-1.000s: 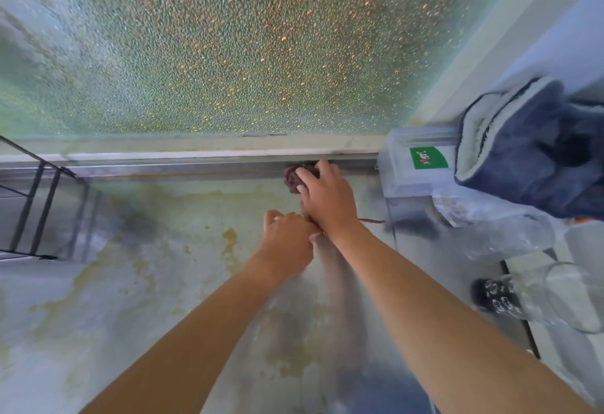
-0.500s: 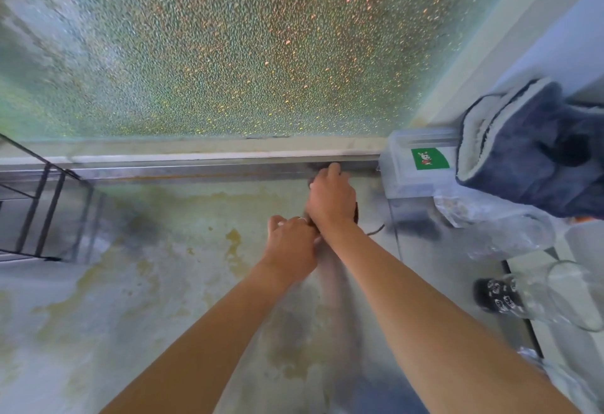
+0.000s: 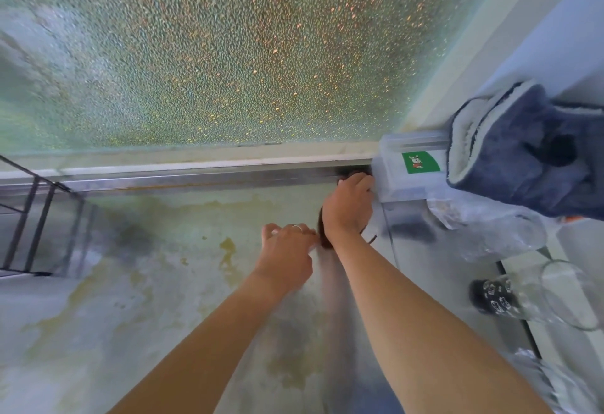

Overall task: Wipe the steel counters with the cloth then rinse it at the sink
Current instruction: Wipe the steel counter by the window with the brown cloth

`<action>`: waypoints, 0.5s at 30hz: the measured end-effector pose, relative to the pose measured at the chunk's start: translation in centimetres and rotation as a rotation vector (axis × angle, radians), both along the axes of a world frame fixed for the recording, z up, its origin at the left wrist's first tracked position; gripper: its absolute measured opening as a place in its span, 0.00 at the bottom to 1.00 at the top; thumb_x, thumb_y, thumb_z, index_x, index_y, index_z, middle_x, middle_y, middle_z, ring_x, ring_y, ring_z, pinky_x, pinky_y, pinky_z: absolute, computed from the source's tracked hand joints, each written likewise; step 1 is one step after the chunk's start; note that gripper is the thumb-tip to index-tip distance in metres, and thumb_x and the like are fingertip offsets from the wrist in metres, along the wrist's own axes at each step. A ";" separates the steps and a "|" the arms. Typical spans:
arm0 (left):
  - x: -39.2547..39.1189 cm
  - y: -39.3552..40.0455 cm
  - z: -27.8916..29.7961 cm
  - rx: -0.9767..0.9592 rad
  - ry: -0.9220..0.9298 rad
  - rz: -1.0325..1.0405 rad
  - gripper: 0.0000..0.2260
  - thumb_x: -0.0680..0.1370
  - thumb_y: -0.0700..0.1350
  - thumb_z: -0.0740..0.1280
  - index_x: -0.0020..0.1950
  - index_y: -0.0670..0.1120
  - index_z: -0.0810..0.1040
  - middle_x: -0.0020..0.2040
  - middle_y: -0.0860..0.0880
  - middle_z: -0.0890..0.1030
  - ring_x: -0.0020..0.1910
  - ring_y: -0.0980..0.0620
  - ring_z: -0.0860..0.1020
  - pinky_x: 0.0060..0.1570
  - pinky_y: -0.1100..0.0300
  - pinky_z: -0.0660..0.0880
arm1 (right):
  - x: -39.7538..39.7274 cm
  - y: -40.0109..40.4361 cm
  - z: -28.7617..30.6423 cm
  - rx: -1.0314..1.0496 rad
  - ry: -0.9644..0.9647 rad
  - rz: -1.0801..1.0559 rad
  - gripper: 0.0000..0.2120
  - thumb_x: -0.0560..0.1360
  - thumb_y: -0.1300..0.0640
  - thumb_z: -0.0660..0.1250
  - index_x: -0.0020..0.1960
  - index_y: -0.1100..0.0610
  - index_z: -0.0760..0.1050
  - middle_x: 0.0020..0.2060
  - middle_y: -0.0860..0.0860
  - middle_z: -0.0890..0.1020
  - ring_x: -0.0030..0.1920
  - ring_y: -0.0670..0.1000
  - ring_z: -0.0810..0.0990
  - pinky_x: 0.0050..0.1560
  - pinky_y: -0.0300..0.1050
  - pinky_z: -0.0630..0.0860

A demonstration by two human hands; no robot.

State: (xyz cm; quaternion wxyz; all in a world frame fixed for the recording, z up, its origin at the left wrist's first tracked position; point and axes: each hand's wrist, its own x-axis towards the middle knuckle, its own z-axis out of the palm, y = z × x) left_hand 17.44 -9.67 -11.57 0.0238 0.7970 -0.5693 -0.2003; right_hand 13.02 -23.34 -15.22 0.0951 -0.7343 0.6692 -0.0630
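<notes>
The cloth (image 3: 324, 229) is dark brown and it lies at the back edge of the worktop (image 3: 137, 299), near the back right corner, mostly hidden under the right hand (image 3: 349, 207). Only a dark strip shows beside the wrist and a small dark part shows beyond the fingertips, against the raised steel strip (image 3: 196, 176) along the back edge. The right hand presses on the cloth with the fingers bent over it, and the fingertips reach the clear plastic box (image 3: 397, 181) with a green label that stands in the back right corner. The left hand (image 3: 287, 248) is just beside the right wrist, touching it or nearly so; its fingers are curled downward, a ring shows on one finger, and I cannot tell if it holds anything. The steel surface of the worktop has yellow-green stains. Behind the back edge is a textured glass pane (image 3: 212, 54). On top of the box lies a grey-blue fleece fabric (image 3: 526, 152). Along the right edge there are crumpled clear plastic (image 3: 490, 230) and a glass jar (image 3: 565, 296) lying on its side. At the left edge stands a black wire rack (image 3: 26, 224).
</notes>
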 end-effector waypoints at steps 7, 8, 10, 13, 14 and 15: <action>0.1 -0.2 -0.4 -0.031 -0.001 0.021 0.16 0.71 0.39 0.62 0.52 0.56 0.78 0.58 0.60 0.78 0.60 0.56 0.74 0.57 0.52 0.53 | -3.7 0.4 0.8 -0.029 -0.071 0.406 0.17 0.84 0.53 0.60 0.71 0.57 0.72 0.62 0.57 0.74 0.56 0.57 0.79 0.50 0.47 0.78; 0.1 -0.2 -0.3 -0.025 -0.002 0.023 0.15 0.71 0.39 0.62 0.51 0.56 0.78 0.57 0.59 0.78 0.60 0.56 0.74 0.57 0.52 0.53 | -3.9 0.5 0.9 -0.010 -0.038 0.482 0.18 0.85 0.53 0.59 0.73 0.56 0.70 0.63 0.57 0.74 0.58 0.57 0.78 0.51 0.48 0.78; 0.2 -0.4 -0.1 -0.008 -0.008 0.015 0.15 0.69 0.40 0.63 0.50 0.56 0.79 0.55 0.59 0.78 0.60 0.56 0.74 0.56 0.52 0.52 | -3.7 1.2 1.1 -0.003 0.050 0.448 0.20 0.85 0.52 0.59 0.75 0.58 0.67 0.63 0.58 0.74 0.59 0.57 0.78 0.51 0.48 0.78; 0.2 -0.6 -0.1 0.009 -0.006 0.001 0.14 0.69 0.40 0.63 0.49 0.55 0.78 0.54 0.59 0.77 0.59 0.56 0.74 0.57 0.52 0.53 | -2.6 1.5 1.1 0.017 0.067 0.153 0.26 0.85 0.50 0.60 0.75 0.66 0.63 0.65 0.61 0.74 0.57 0.57 0.81 0.48 0.45 0.80; 0.2 -0.6 -0.1 0.006 -0.007 -0.001 0.14 0.69 0.40 0.63 0.49 0.56 0.78 0.54 0.58 0.77 0.59 0.56 0.74 0.57 0.52 0.54 | -2.2 1.2 1.0 0.022 0.063 0.105 0.28 0.85 0.50 0.61 0.76 0.67 0.61 0.66 0.62 0.74 0.57 0.57 0.81 0.48 0.45 0.81; 0.3 -0.5 -0.1 -0.002 -0.009 -0.002 0.15 0.69 0.40 0.63 0.50 0.56 0.79 0.53 0.58 0.77 0.59 0.56 0.74 0.57 0.52 0.54 | -1.7 0.7 1.0 0.031 0.061 0.085 0.29 0.84 0.49 0.60 0.76 0.68 0.60 0.67 0.63 0.73 0.58 0.58 0.81 0.48 0.45 0.81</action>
